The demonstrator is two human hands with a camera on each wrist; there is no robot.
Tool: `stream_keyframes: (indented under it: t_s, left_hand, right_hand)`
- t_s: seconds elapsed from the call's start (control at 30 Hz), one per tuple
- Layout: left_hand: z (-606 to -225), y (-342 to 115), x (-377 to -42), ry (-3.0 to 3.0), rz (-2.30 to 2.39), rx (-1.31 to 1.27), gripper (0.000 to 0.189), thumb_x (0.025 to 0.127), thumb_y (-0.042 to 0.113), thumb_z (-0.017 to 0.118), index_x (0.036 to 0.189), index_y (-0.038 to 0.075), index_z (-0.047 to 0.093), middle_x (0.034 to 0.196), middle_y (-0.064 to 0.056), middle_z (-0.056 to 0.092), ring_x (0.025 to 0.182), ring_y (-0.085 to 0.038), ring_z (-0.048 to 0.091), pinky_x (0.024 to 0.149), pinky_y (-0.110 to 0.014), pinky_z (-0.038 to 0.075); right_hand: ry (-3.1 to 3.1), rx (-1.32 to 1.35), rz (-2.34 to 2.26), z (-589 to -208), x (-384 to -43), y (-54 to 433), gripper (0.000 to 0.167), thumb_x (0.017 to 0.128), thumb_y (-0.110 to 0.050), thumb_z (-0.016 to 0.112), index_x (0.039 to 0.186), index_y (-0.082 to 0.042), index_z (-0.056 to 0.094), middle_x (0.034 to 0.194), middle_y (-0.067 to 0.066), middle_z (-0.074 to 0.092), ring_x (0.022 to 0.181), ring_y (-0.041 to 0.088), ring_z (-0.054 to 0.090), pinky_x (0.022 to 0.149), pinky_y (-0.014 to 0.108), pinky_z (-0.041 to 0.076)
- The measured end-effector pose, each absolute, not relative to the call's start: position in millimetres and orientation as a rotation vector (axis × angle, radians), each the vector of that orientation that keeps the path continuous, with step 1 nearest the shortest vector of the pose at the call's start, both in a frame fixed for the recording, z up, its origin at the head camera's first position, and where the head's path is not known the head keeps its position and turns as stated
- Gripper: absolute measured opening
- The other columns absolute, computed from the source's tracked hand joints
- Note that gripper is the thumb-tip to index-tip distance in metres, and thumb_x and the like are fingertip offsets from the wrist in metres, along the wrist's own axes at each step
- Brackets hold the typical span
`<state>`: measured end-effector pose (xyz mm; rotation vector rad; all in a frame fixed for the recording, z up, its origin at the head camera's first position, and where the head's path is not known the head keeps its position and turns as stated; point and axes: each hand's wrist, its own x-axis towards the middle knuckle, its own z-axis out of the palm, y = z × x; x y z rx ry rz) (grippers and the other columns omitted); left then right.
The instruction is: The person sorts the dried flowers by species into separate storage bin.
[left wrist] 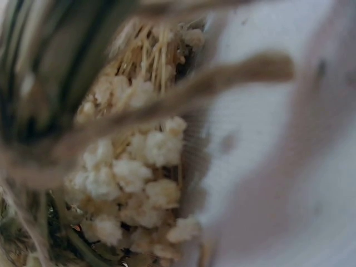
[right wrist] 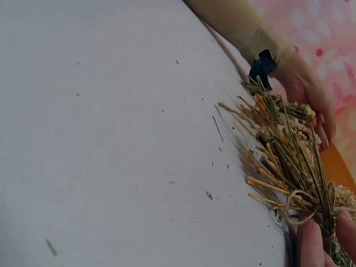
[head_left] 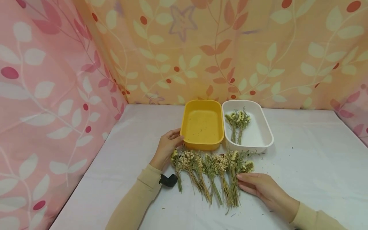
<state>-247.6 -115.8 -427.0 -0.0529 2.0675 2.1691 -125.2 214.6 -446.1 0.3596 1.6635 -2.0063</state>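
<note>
Pinching the dried flower bunch (head_left: 234, 187) at the right end of a row, the right hand (head_left: 263, 188) lies at the lower right of the head view, thumb and fingers closed about the stems. That bunch rests below the frame's centre, flower heads toward the top and stems toward the bottom. The other bunches (head_left: 211, 174) spread leftward beside it, some with cream heads, some yellow and green.

The left hand (head_left: 169, 145) is left of centre, its fingers loosely extended and touching the left side of a yellow tray (head_left: 202, 146) near its lower left corner. A few crumbs dot the tray's floor. Just to its right stands a white tray (head_left: 261, 131); two bunches (head_left: 238, 123) lie in its left part — heads toward the top again.

Twine (right wrist: 300, 206) binds stems at the lower right of the right wrist view. The left wrist view is blurred, but it seems to show cream flower heads (left wrist: 133, 167) behind tied stems.

Plant bits are scattered over the pale surface (head_left: 310, 179). A black object (head_left: 169, 180) sits by the beige left cuff (head_left: 150, 175). Leaf-patterned fabric (head_left: 218, 48) fills the top of the frame — orange, with a purple star outline at upper centre.
</note>
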Motion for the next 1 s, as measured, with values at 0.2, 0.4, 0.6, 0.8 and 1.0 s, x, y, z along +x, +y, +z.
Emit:
stream_keyframes:
  t_s: [0.2,0.4,0.6,0.8,1.0]
  left_hand:
    - [-426.7,-115.3,-247.5,2.073,2.171,-0.041,0.048,0.097,0.006,0.064,0.143,0.003,0.052,0.14,-0.021,0.057,0.125,-0.034,0.06,0.095,-0.03,0.06]
    - [-427.2,-115.1,-247.3,2.076,2.169,-0.048,0.049,0.096,0.006,0.064,0.143,0.003,0.052,0.141,-0.022,0.057,0.126,-0.035,0.06,0.094,-0.031,0.06]
    - [-426.7,-114.9,-246.9,2.062,2.175,-0.051,0.048,0.097,0.006,0.064,0.143,0.003,0.052,0.14,-0.021,0.057,0.126,-0.034,0.06,0.094,-0.029,0.06]
    - [-427.8,-115.2,-247.0,2.051,2.188,-0.049,0.048,0.096,0.006,0.065,0.142,0.002,0.053,0.14,-0.021,0.057,0.126,-0.034,0.06,0.095,-0.03,0.06]
    - [-427.9,-116.3,-247.8,2.045,2.19,-0.044,0.048,0.096,0.007,0.065,0.142,0.002,0.053,0.14,-0.021,0.057,0.126,-0.034,0.06,0.095,-0.031,0.059]
  right_hand:
    - [1.756,0.382,-1.935,-442.9,-127.9,210.7,0.029,0.093,-0.012,0.071,0.114,0.006,0.068,0.095,0.0,0.074,0.088,0.01,0.072,0.087,0.027,0.062]
    - [1.721,0.342,-1.936,-441.0,-129.7,208.8,0.02,0.094,-0.013,0.069,0.109,0.001,0.071,0.093,-0.001,0.075,0.087,0.01,0.073,0.086,0.026,0.062]
    - [1.707,0.371,-1.954,-442.1,-129.5,207.9,0.018,0.094,-0.011,0.069,0.108,0.0,0.071,0.092,-0.001,0.075,0.086,0.01,0.073,0.086,0.026,0.062]
    - [1.705,0.42,-1.979,-445.4,-127.7,210.3,0.03,0.092,-0.009,0.07,0.117,0.008,0.064,0.095,0.0,0.074,0.089,0.011,0.073,0.088,0.028,0.062]
    - [1.696,0.398,-2.012,-444.9,-125.1,215.4,0.024,0.094,-0.007,0.067,0.115,0.006,0.066,0.096,-0.001,0.074,0.09,0.01,0.073,0.09,0.028,0.061]
